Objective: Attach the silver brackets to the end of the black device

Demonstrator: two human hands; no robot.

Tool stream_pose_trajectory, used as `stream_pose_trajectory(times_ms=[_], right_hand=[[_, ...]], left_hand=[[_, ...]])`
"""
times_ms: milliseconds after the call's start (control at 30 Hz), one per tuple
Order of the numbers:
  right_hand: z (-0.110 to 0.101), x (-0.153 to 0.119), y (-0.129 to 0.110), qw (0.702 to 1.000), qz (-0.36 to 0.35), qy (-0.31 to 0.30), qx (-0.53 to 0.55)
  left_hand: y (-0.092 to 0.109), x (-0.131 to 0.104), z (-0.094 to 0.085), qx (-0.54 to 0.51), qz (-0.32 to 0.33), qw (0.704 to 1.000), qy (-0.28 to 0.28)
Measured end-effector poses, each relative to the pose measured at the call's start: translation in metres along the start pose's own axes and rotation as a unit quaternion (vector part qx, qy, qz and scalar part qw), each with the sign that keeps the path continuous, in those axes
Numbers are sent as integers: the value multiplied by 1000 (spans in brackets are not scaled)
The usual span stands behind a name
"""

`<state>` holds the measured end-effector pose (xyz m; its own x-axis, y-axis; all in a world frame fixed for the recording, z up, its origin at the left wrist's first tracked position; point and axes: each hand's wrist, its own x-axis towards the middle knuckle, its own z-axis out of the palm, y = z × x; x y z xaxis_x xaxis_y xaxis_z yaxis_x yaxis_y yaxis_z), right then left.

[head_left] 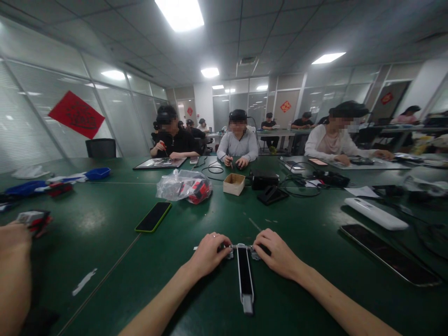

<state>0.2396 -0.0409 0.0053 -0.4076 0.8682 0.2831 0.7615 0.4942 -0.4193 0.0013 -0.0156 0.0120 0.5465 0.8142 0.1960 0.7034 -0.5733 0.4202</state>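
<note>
A long, narrow piece with a black face and pale edges (245, 270) lies on the green table in front of me, its grey tab toward me. At its far end is a thin metal-looking crossbar (241, 247) with small grey parts at both ends. My left hand (210, 250) has its fingers closed around the left end of that crossbar. On the opposite end, my right hand (275, 253) is closed in a pinch. My fingertips partly hide the small parts, so their exact kind cannot be made out.
A green-edged phone (154, 217) lies ahead left, near a plastic bag with a red item (184, 186). Beyond are a small open box (234, 185) and a black stand (272, 195). A large phone (388, 254) lies right. Another person's arm (14, 270) reaches in from the left.
</note>
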Motion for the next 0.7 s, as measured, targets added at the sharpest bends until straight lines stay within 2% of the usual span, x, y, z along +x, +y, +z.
stream_pose_trajectory(times_ms=[700], right_hand=[[2,0,1,1000,-3,-3,-3]], left_hand=[[1,1,3,-91,-24,995,30]])
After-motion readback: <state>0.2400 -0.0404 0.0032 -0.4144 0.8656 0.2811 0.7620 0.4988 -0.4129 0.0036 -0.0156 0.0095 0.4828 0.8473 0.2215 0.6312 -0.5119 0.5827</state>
